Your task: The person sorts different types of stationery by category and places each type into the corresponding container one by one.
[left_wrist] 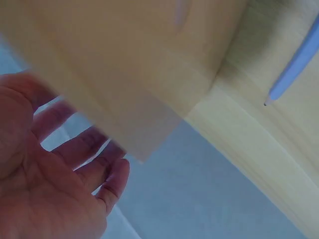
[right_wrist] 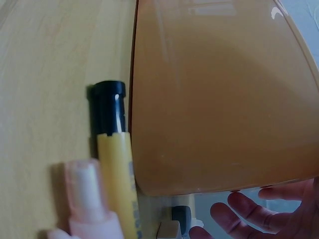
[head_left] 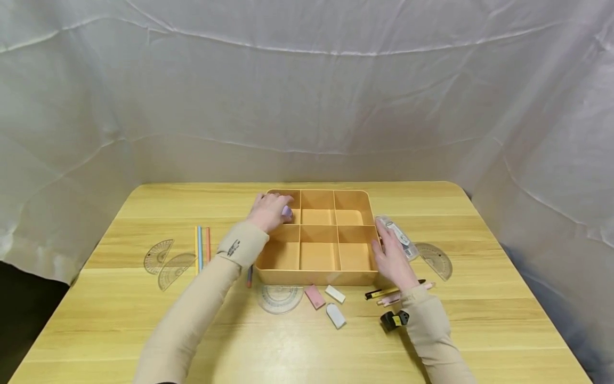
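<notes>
An orange box with several compartments [head_left: 316, 278] stands mid-table. My left hand [head_left: 271, 213] reaches over its far left compartment, with a small purple object [head_left: 286, 211] held between thumb and fingers; its kind cannot be made out. In the left wrist view, the fingers of that hand [left_wrist: 65, 174] bend over the blurred box wall [left_wrist: 114, 94], which hides their tips. My right hand [head_left: 393, 258] rests at the box's right rim, its fingers loosely extended. The right wrist view shows that hand [right_wrist: 279, 214] by the rim of the orange side wall [right_wrist: 224, 99].
Right of the box lie a clear case [head_left: 405, 242], a protractor [head_left: 435, 260], a yellow-and-black marker [head_left: 381, 293] and pink pens [head_left: 390, 300]. A black-and-yellow item [head_left: 394, 320] sits nearer. In front are erasers [head_left: 314, 296] and another protractor [head_left: 280, 300]. Pencils [head_left: 200, 248] and protractors [head_left: 175, 270] lie left.
</notes>
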`<state>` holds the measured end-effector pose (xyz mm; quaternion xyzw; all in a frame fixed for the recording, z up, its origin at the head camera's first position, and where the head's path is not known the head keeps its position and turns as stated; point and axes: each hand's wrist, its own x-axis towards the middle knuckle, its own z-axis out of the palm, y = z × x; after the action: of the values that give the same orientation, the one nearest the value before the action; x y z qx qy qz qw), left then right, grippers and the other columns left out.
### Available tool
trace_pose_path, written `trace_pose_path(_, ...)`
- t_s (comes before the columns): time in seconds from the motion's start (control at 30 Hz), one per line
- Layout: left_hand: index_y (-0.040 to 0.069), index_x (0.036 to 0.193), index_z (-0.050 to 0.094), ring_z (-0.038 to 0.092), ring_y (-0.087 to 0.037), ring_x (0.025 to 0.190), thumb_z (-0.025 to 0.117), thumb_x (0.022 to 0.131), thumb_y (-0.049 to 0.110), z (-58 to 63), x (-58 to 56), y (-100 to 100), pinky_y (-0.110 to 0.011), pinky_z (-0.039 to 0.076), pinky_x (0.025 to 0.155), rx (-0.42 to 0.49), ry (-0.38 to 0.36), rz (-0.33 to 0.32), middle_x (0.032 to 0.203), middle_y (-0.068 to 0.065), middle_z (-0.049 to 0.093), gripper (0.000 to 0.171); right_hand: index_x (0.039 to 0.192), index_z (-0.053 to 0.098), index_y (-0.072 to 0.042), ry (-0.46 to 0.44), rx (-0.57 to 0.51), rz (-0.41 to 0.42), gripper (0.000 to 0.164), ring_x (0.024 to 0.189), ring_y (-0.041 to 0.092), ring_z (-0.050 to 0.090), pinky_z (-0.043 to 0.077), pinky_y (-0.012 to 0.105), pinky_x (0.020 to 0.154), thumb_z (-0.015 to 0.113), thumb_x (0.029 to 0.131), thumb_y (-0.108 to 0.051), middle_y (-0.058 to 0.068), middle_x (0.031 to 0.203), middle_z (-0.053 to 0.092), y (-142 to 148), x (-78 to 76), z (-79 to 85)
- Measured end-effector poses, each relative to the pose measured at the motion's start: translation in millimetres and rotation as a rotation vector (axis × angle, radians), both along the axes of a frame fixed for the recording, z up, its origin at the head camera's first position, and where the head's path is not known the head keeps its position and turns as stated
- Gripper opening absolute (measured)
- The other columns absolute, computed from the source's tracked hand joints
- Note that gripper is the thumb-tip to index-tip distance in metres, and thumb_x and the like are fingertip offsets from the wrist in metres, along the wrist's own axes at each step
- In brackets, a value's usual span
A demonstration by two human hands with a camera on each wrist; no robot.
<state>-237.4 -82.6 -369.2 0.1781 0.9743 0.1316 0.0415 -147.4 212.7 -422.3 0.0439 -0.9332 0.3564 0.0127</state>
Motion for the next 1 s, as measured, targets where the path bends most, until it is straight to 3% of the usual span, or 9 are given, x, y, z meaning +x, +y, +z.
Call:
trace_pose_path(0.13,0.007,0.149,0.046,0.050,-0.041,0.135,0.069,0.094,0.026,3.3,17.0,-8.0,-0.056,0.036,0.116,0.111,0.045,-0.030,0.150,-0.022,0.049,0.062,0.158,0.023,0.000,-0.001,0.005,0.002,0.056,0.141,0.053,0.035,0.029,0.067,0.117,0.040,0.106,-0.010,0.034,0.154,0.033,0.4,0.5,1.1)
trace_pose_path(0.23,0.004,0.154,0.037,0.040,-0.046,0.142,0.064,0.099,0.028,4.6,32.2,-14.0,-0.060,0.028,0.121,0.212,0.046,-0.035,0.158,-0.025,0.036,0.066,0.158,0.023,0.001,0.002,0.003,0.000,0.056,0.141,0.053,0.036,0.029,0.066,0.117,0.040,0.106,-0.010,0.034,0.155,0.033,0.8,0.8,1.3)
trace_pose_path(0.43,0.000,0.159,0.020,0.018,-0.048,0.153,0.055,0.103,0.038,0.4,67.8,-26.6,-0.069,0.017,0.122,0.332,-0.031,0.051,0.166,-0.027,0.014,0.077,0.159,0.021,0.000,-0.002,-0.006,-0.004,0.056,0.140,0.052,0.037,0.030,0.066,0.117,0.040,0.106,-0.011,0.033,0.155,0.032,2.3,0.2,1.1)
trace_pose_path(0.57,0.001,0.160,0.011,0.014,-0.047,0.154,0.054,0.102,0.044,-10.3,85.2,-32.6,-0.071,0.015,0.121,0.353,-0.087,0.101,0.168,-0.026,0.005,0.084,0.158,0.022,0.001,-0.007,-0.004,-0.009,0.056,0.142,0.053,0.033,0.027,0.067,0.118,0.039,0.107,-0.012,0.034,0.156,0.030,3.5,0.5,1.2)
trace_pose_path(0.77,-0.005,0.159,0.003,0.009,-0.042,0.156,0.054,0.102,0.047,-26.8,94.4,-33.6,-0.057,0.014,0.127,0.404,-0.086,0.144,0.169,-0.025,0.000,0.093,0.159,0.020,0.000,-0.022,-0.008,-0.013,0.057,0.145,0.054,0.028,0.024,0.068,0.119,0.038,0.107,-0.013,0.034,0.159,0.025,3.4,1.1,0.9)
trace_pose_path(1.0,-0.004,0.159,0.001,0.006,-0.038,0.158,0.051,0.101,0.054,-42.6,94.6,-26.4,-0.054,0.010,0.129,0.405,-0.029,0.141,0.170,-0.020,-0.001,0.096,0.158,0.022,0.001,0.008,-0.004,-0.012,0.056,0.142,0.054,0.034,0.028,0.068,0.117,0.039,0.106,-0.011,0.035,0.156,0.030,2.4,0.3,-0.5)
